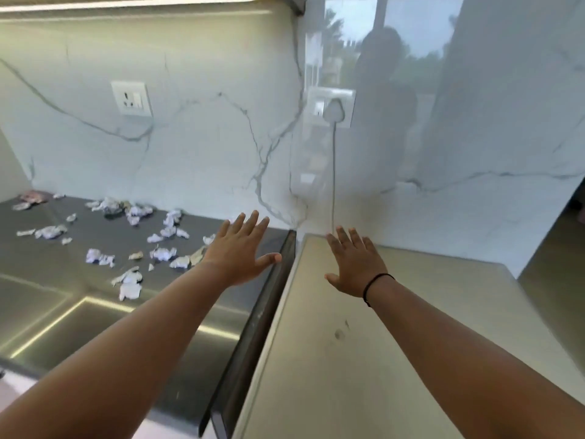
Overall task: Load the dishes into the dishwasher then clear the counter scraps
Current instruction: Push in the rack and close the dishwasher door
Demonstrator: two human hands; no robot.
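Observation:
Several crumpled paper scraps [163,253] lie scattered over the dark grey counter [79,245] at the left. My left hand [237,250] is stretched out flat above the counter's right end, fingers spread, holding nothing, its thumb near a dark upright panel edge [269,299]. My right hand [354,264], with a black band on the wrist, is spread flat over the beige top [411,312] of an appliance at the right, and holds nothing. No dishes are in view.
A steel sink [63,327] is set into the counter at the lower left. The marble wall behind carries two sockets [131,98]; a white plug [332,110] with a cable hangs down to the appliance top. The floor shows at the far right.

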